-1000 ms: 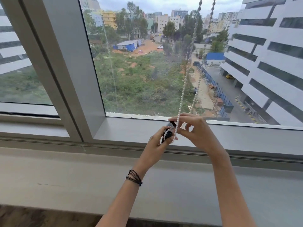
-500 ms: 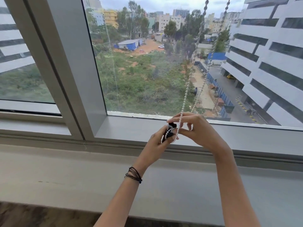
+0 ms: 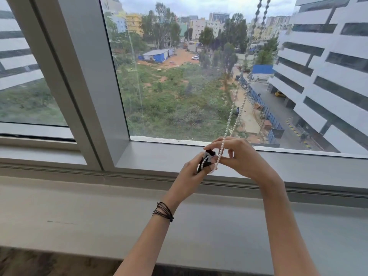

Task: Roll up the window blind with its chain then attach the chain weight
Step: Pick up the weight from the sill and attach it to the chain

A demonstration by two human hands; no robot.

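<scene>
A white bead chain (image 3: 233, 114) hangs in two strands from the top right of the window down to my hands. My left hand (image 3: 191, 176) grips a small black chain weight (image 3: 206, 161) in front of the lower window frame, with the chain's bottom loop lying across it. My right hand (image 3: 241, 158) pinches the chain just right of the weight, thumb and forefinger closed on the beads. The blind itself is out of view above.
A wide grey window sill (image 3: 79, 216) runs below my arms. A thick grey mullion (image 3: 79, 76) divides the glass at the left. Behind the pane lie a green lot and a white building (image 3: 328, 66). A black cord bracelet (image 3: 163, 212) circles my left wrist.
The view has shifted slightly, so the chain's upper part now sits further right. My hands stay together at the weight, the fingers working the beads with little movement.
</scene>
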